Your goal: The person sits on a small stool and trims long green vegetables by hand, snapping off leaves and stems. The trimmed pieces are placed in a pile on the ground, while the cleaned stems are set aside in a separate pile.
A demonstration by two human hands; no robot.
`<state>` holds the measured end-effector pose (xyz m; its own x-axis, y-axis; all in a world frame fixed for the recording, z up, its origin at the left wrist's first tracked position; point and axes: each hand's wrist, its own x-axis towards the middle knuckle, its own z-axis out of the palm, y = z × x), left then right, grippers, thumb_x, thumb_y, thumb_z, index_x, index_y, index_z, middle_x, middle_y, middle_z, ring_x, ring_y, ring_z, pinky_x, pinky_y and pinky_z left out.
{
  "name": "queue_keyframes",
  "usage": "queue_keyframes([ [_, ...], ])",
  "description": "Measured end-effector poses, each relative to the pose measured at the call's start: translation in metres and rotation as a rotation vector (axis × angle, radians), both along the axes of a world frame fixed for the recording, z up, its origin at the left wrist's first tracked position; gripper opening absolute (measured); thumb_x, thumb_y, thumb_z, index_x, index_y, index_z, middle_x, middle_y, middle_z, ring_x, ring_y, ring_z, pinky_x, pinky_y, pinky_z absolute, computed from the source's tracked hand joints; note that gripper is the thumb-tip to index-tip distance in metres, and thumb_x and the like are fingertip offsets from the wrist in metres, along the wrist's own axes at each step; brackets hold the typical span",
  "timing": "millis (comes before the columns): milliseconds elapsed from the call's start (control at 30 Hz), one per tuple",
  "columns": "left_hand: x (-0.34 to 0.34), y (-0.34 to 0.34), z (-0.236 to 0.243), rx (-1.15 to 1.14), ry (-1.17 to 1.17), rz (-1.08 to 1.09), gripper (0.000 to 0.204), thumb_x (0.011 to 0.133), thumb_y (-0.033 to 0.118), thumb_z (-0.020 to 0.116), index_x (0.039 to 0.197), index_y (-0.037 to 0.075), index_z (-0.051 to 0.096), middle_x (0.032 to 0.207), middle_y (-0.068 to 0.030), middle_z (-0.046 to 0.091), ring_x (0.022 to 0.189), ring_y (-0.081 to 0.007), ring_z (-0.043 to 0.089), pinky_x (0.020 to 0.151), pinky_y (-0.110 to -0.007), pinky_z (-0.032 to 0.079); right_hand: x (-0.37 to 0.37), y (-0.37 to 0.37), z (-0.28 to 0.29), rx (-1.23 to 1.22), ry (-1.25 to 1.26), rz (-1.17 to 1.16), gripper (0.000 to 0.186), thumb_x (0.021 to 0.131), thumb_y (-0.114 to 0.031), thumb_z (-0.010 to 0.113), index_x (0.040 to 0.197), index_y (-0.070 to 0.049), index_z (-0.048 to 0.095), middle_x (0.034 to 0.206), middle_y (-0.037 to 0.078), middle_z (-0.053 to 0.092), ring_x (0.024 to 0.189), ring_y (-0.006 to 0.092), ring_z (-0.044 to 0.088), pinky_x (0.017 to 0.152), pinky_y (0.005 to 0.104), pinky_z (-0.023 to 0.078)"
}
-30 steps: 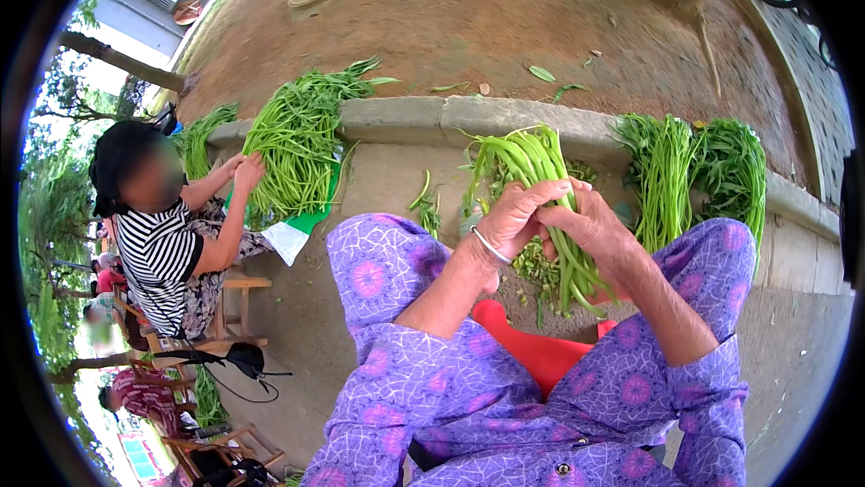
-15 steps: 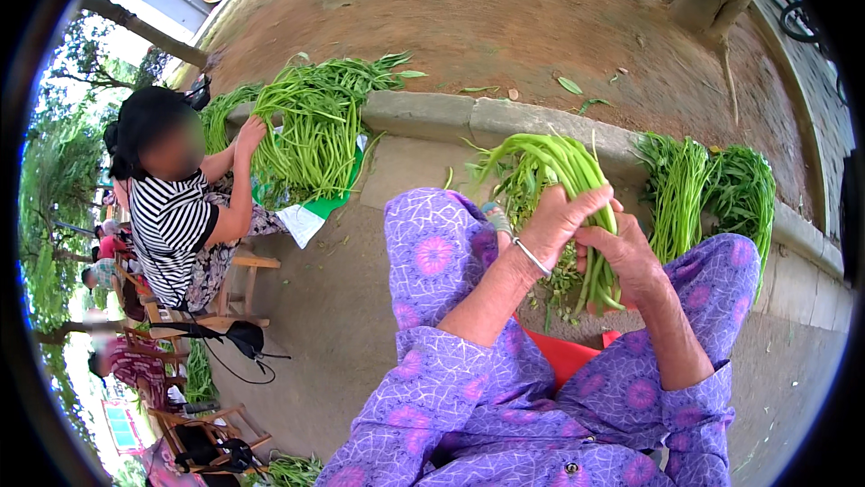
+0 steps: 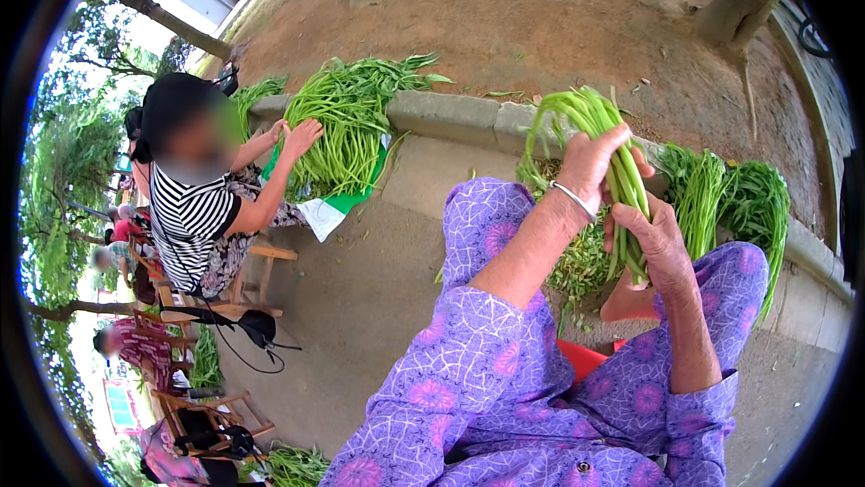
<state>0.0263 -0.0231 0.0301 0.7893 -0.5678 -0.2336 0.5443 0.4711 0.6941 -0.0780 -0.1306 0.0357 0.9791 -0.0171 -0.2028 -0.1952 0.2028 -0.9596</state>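
Note:
Both my hands are closed round a bunch of long-stemmed green water spinach [image 3: 628, 182], held tilted above my lap. My left hand [image 3: 587, 165], with a silver bangle at the wrist, grips the upper part of the stems. Lower down, near the pale cut ends, my right hand [image 3: 662, 244] wraps the same bunch. The bunch's far end bends over to the left. Below it, a heap of loose leaves and trimmings [image 3: 581, 271] lies on the ground between my knees.
Two bundles of greens, one paler [image 3: 701, 194] and one darker [image 3: 755, 197], lean by the stone kerb [image 3: 441, 116] to my right. At left, a seated person [image 3: 194, 194] handles a large pile of greens [image 3: 347, 140]. Wooden chairs [image 3: 261, 257] stand behind that person.
My hands and the bunch have risen and shifted right in the picture; the stems now stand more upright. The co-worker's hands have moved lower on the pile. The whole view has swung a little.

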Motion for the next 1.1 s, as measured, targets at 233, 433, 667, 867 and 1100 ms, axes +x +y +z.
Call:
queue_keyframes([
  [233, -0.013, -0.004, -0.027, 0.025, 0.2, 0.095, 0.027, 0.084, 0.027, 0.066, 0.097, 0.007, 0.054, 0.073, -0.0049, 0.057, 0.061, -0.0181, 0.058, 0.058, -0.039, 0.053, -0.014, 0.004, -0.02, -0.248, 0.0, 0.107, 0.057, 0.091, -0.051, 0.051, 0.103, 0.005, 0.056, 0.067, 0.003, 0.057, 0.052, 0.0088, 0.053, 0.042, 0.0254, 0.043],
  [433, -0.02, 0.002, -0.026, 0.058, 0.137, 0.064, 0.02, 0.082, 0.02, 0.066, 0.092, 0.006, 0.055, 0.073, -0.005, 0.058, 0.063, -0.019, 0.059, 0.058, -0.039, 0.053, -0.016, 0.0, -0.017, -0.246, 0.027, 0.143, 0.053, 0.093, -0.047, 0.05, 0.102, 0.005, 0.055, 0.065, 0.004, 0.057, 0.048, 0.0109, 0.054, 0.041, 0.0259, 0.042],
  [667, 0.035, 0.024, 0.032, -0.097, 0.01, 0.171, 0.022, 0.081, 0.016, 0.066, 0.096, 0.007, 0.053, 0.07, -0.0018, 0.055, 0.052, -0.0123, 0.052, 0.05, -0.029, 0.048, -0.012, -0.002, -0.004, -0.081, -0.101, 0.127, 0.06, 0.084, -0.042, 0.066, 0.116, 0.007, 0.052, 0.092, 0.011, 0.062, 0.075, 0.0153, 0.062, 0.066, 0.0275, 0.051],
  [867, 0.073, 0.105, 0.105, 0.01, -0.186, 0.148, 0.025, 0.087, 0.018, 0.062, 0.101, -0.001, 0.052, 0.07, -0.0019, 0.05, 0.05, -0.0101, 0.044, 0.048, -0.026, 0.042, -0.008, -0.012, -0.006, -0.157, -0.05, 0.1, 0.043, 0.086, -0.022, 0.06, 0.119, 0.005, 0.053, 0.096, 0.012, 0.062, 0.077, 0.0155, 0.063, 0.068, 0.0301, 0.05],
  [1100, 0.077, 0.189, 0.072, 0.083, -0.042, 0.163, 0.027, 0.092, 0.026, 0.055, 0.101, 0.0, 0.052, 0.07, -0.0034, 0.051, 0.051, -0.0112, 0.046, 0.052, -0.03, 0.042, -0.003, -0.016, -0.023, -0.146, -0.077, -0.123, 0.022, 0.088, -0.012, 0.054, 0.098, 0.004, 0.064, 0.076, 0.003, 0.062, 0.059, 0.0079, 0.056, 0.055, 0.0224, 0.046],
])
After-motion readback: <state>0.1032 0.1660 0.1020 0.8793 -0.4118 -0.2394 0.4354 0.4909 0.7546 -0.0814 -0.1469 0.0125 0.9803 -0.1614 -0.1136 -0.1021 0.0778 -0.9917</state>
